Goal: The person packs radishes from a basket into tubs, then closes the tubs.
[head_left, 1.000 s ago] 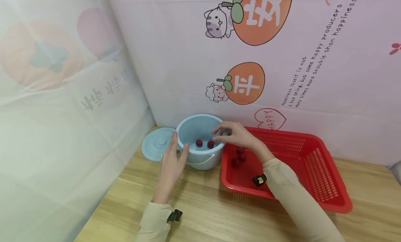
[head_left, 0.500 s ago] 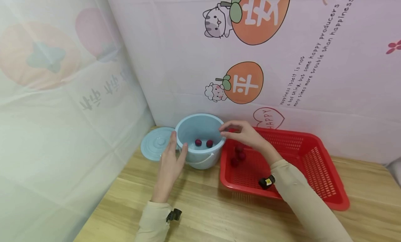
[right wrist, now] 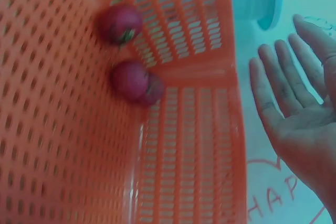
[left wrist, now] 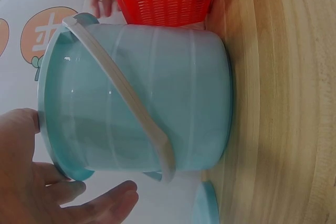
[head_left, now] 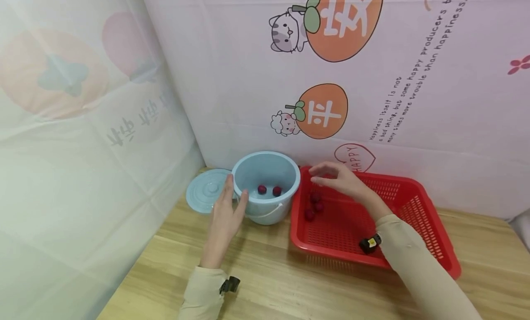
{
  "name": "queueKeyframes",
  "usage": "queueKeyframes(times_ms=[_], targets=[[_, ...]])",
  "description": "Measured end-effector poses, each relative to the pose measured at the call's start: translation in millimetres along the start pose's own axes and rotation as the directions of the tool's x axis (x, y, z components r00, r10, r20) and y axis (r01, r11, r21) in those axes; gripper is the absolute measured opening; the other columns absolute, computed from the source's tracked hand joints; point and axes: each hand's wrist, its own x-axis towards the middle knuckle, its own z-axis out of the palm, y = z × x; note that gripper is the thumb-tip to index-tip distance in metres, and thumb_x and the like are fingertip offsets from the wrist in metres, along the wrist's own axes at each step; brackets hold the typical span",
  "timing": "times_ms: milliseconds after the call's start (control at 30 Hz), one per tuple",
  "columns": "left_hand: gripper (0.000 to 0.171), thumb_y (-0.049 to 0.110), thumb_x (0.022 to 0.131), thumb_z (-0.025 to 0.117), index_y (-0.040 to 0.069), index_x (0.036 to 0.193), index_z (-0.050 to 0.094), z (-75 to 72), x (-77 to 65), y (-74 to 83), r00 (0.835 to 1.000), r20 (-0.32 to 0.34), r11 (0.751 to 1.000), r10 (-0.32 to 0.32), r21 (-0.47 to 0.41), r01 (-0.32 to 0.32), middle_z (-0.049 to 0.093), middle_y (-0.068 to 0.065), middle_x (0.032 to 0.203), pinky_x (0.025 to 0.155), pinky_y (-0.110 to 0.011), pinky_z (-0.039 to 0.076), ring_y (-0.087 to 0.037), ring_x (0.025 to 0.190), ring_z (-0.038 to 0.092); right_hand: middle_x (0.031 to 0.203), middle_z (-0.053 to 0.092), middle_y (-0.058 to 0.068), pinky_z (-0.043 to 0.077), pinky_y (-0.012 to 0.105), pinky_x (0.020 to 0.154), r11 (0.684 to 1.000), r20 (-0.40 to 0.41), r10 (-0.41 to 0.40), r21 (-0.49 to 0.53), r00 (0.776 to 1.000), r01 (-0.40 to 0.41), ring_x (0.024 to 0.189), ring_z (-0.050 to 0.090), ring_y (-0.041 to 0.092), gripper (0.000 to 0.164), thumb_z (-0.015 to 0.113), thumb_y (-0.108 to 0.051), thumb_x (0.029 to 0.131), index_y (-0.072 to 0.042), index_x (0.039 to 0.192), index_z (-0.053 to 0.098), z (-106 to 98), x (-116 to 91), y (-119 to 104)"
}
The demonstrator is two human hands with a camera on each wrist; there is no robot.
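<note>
A light blue bucket with a pale handle stands upright, two dark red round fruits on its bottom. My left hand is at the bucket's left side, thumb and fingers spread, a digit right at the rim in the left wrist view. To the bucket's right is a red perforated basket. Three similar fruits lie in its left end; one shows a greenish stem spot in the right wrist view. Over the basket's far left part hangs my right hand, fingers loosely bent, palm bare.
A light blue lid lies on the wooden table left of the bucket. Printed cloth hangs close behind the bucket and basket, and another cloth bounds the left side. Each wrist carries a small black camera.
My right hand has moved right, from over the bucket's rim to above the basket. The left hand stays by the bucket. The fruits have not moved.
</note>
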Motion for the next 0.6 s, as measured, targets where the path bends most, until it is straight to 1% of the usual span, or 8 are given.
queueKeyframes(times_ms=[67, 167, 300, 467, 600], targets=[[0.082, 0.067, 0.108, 0.039, 0.019, 0.171, 0.019, 0.1, -0.1, -0.1, 1.0, -0.002, 1.0, 0.002, -0.003, -0.002, 0.022, -0.004, 0.174, 0.124, -0.05, 0.031, -0.03, 0.157, 0.029, 0.133, 0.069, 0.017, 0.059, 0.035, 0.095, 0.999, 0.035, 0.014, -0.043, 0.999, -0.013, 0.12, 0.065, 0.027, 0.042, 0.077, -0.025, 0.099, -0.004, 0.135, 0.068, -2.5, -0.5, 5.6], [0.082, 0.066, 0.108, 0.04, 0.017, 0.171, 0.02, 0.4, -0.2, -0.4, 1.0, -0.011, 1.0, 0.005, -0.006, -0.005, 0.024, -0.006, 0.174, 0.123, -0.052, 0.033, -0.031, 0.156, 0.031, 0.129, 0.072, 0.015, 0.059, 0.04, 0.098, 0.992, 0.088, 0.024, -0.122, 0.996, -0.013, 0.119, 0.066, 0.028, 0.041, 0.078, -0.024, 0.099, -0.003, 0.133, 0.07, -3.7, 0.8, 14.0], [0.082, 0.065, 0.108, 0.04, 0.015, 0.17, 0.022, 0.9, 0.3, -1.2, 1.0, -0.018, 1.0, 0.013, -0.007, -0.013, 0.026, -0.008, 0.173, 0.122, -0.052, 0.034, -0.032, 0.155, 0.032, 0.127, 0.073, 0.013, 0.058, 0.048, 0.1, 0.975, 0.124, 0.016, -0.221, 0.992, 0.012, 0.118, 0.068, 0.03, 0.04, 0.078, -0.022, 0.098, -0.002, 0.132, 0.071, -2.1, 2.1, 22.7], [0.083, 0.067, 0.107, 0.038, 0.018, 0.171, 0.019, 1.0, 0.5, -1.2, 1.0, -0.002, 1.0, 0.007, -0.008, -0.007, 0.022, -0.004, 0.174, 0.124, -0.05, 0.032, -0.03, 0.157, 0.029, 0.127, 0.073, 0.016, 0.058, 0.052, 0.099, 0.952, 0.162, 0.028, -0.306, 0.986, 0.023, 0.117, 0.067, 0.035, 0.039, 0.079, -0.017, 0.097, -0.001, 0.132, 0.07, 2.0, -1.1, 24.8], [0.083, 0.068, 0.107, 0.038, 0.019, 0.171, 0.018, 0.9, 0.5, -0.4, 1.0, 0.006, 1.0, 0.007, -0.01, -0.007, 0.02, -0.002, 0.174, 0.125, -0.048, 0.031, -0.028, 0.157, 0.027, 0.125, 0.072, 0.02, 0.056, 0.056, 0.1, 0.93, 0.19, 0.029, -0.365, 0.981, 0.043, 0.116, 0.068, 0.038, 0.039, 0.079, -0.012, 0.096, 0.003, 0.13, 0.07, 5.0, -2.8, 25.4]])
